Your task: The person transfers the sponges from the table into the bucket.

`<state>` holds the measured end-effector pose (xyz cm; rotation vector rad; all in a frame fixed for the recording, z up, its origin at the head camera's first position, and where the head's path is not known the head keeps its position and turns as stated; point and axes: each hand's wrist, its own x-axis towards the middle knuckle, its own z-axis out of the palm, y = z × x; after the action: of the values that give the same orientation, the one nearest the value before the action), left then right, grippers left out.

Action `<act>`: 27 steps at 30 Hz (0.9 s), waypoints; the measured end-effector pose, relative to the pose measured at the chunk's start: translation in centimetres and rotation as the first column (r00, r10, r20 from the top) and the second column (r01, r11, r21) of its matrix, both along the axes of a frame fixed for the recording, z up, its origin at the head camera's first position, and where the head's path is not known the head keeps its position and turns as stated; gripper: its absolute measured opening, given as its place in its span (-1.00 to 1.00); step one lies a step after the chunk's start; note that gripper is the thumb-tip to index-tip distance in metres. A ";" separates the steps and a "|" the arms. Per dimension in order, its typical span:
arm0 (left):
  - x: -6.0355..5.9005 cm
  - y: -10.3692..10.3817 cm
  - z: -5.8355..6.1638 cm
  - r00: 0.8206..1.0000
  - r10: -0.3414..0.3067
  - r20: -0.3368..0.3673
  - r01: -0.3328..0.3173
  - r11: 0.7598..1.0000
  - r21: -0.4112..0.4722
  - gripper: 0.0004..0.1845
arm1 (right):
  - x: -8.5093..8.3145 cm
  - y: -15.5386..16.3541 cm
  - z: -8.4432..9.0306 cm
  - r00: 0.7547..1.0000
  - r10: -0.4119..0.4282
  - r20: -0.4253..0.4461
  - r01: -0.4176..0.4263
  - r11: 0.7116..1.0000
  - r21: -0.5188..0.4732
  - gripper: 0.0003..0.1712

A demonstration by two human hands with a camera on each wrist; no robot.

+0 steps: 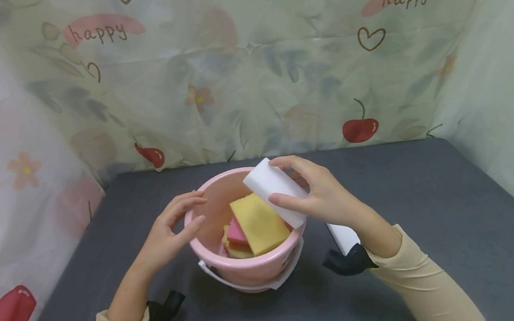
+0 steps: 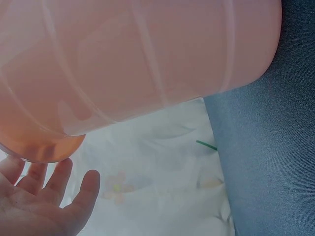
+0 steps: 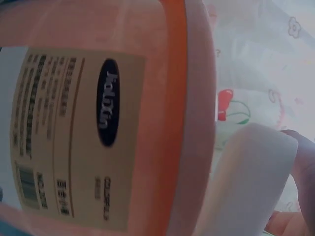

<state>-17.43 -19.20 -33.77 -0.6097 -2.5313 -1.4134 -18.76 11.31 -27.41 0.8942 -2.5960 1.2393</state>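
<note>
A pink bucket (image 1: 252, 276) stands upright on the table. Inside it lie a yellow sponge (image 1: 260, 224), a pink sponge (image 1: 236, 233) partly under it, and a tan piece (image 1: 239, 251) lower down. My right hand (image 1: 325, 192) grips a white sponge block (image 1: 275, 185), tilted over the bucket's right rim; thumb and fingers are on opposite sides of it. In the right wrist view the white block shows beside the rim. My left hand (image 1: 165, 236) is at the left rim, fingers spread and relaxed, fingertips right at the edge.
A second white block (image 1: 343, 236) lies on the dark table (image 1: 435, 203) under the right forearm, partly hidden. The bucket's white handle (image 1: 272, 284) hangs down in front. Something reddish (image 1: 299, 179) shows behind the right fingers. A patterned curtain (image 1: 251, 75) encloses the back and sides.
</note>
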 end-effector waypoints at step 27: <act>-0.1 0.0 -0.1 1.000 -0.005 -0.023 0.006 1.000 0.024 -0.67 | 0.7 -4.0 -1.1 0.995 0.074 0.060 -0.077 0.996 0.053 -0.39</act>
<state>-17.52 -19.19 -33.85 -0.6252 -2.4928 -1.4287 -18.07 7.30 -28.54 0.9892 -2.6776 1.2349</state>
